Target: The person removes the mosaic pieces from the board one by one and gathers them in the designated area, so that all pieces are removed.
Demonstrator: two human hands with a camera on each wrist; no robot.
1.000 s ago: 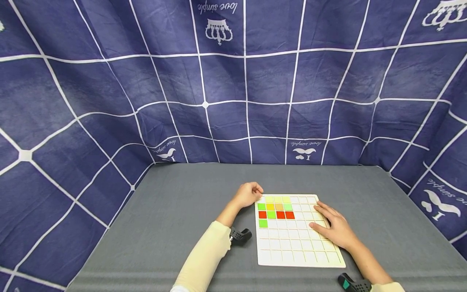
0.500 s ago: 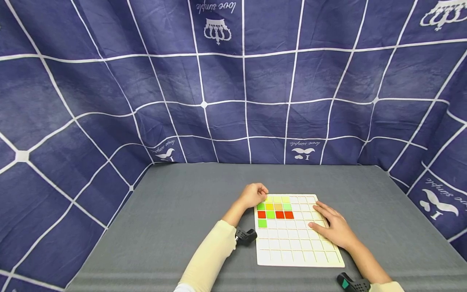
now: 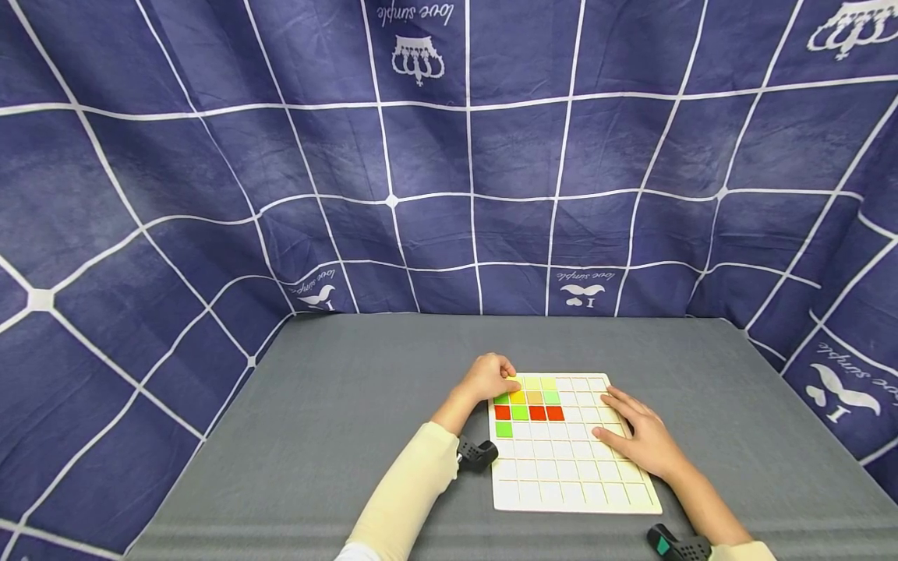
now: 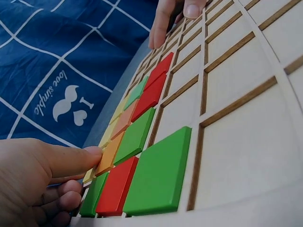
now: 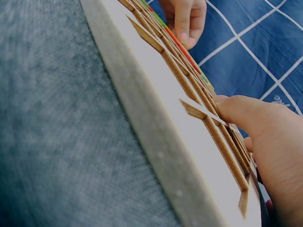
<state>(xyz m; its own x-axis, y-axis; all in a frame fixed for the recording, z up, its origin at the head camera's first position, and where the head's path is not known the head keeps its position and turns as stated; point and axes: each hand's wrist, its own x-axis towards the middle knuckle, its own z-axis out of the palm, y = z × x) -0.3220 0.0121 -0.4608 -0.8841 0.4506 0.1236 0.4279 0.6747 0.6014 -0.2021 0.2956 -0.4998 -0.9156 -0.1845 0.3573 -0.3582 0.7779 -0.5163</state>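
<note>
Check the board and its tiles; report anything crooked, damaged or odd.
Nothing stands out: the board lies on the table, and the tiles in view sit in its grid with no visible damage. The left hand hides the board's far left corner, so I can't judge that spot.

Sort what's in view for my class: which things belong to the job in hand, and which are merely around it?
In the job, it seems:
tiles
board
left hand, at the tiles
right hand, at the board

Merely around it:
table
curtain
wrist devices, worn
</note>
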